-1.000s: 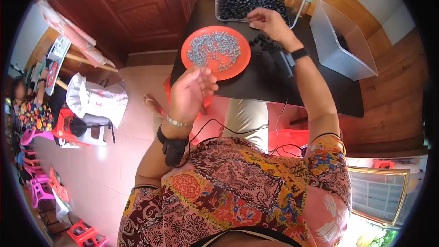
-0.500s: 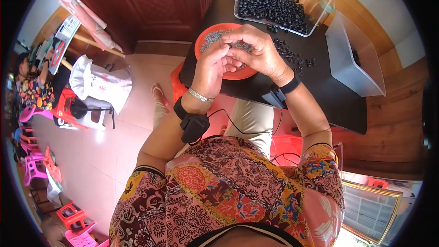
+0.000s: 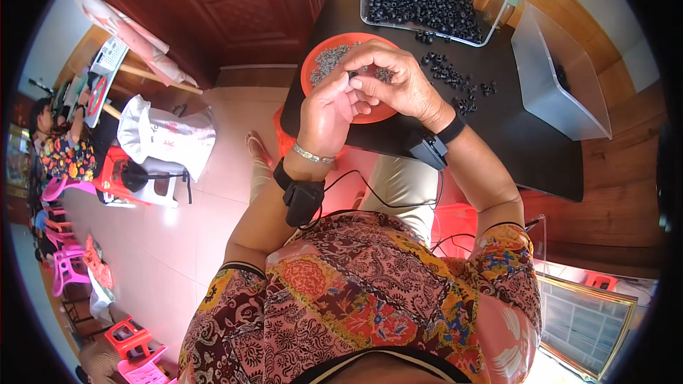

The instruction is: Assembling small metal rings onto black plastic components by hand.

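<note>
My left hand (image 3: 329, 110) and my right hand (image 3: 402, 85) meet over a round orange-red plate (image 3: 377, 116) on the black table. Fingers of both hands are curled and closed together at the tips. Pinched between them is a small black plastic part (image 3: 352, 74), mostly covered by the fingers. Many small grey pieces (image 3: 329, 61) lie in the plate under my hands; their exact kind is too small to tell. To the right of my right hand, loose black ring-like parts (image 3: 445, 71) are scattered on the tabletop.
A clear bin (image 3: 490, 28) holding many black parts lies at the table's far side. A translucent grey box (image 3: 562, 89) stands at the right. A cable (image 3: 377, 203) hangs between my wrists. Left are a white sack (image 3: 167, 131) and another person (image 3: 60, 149).
My view has shifted slightly, so the surroundings sit a little differently. Both hands stay joined above the plate, with only small finger movement.
</note>
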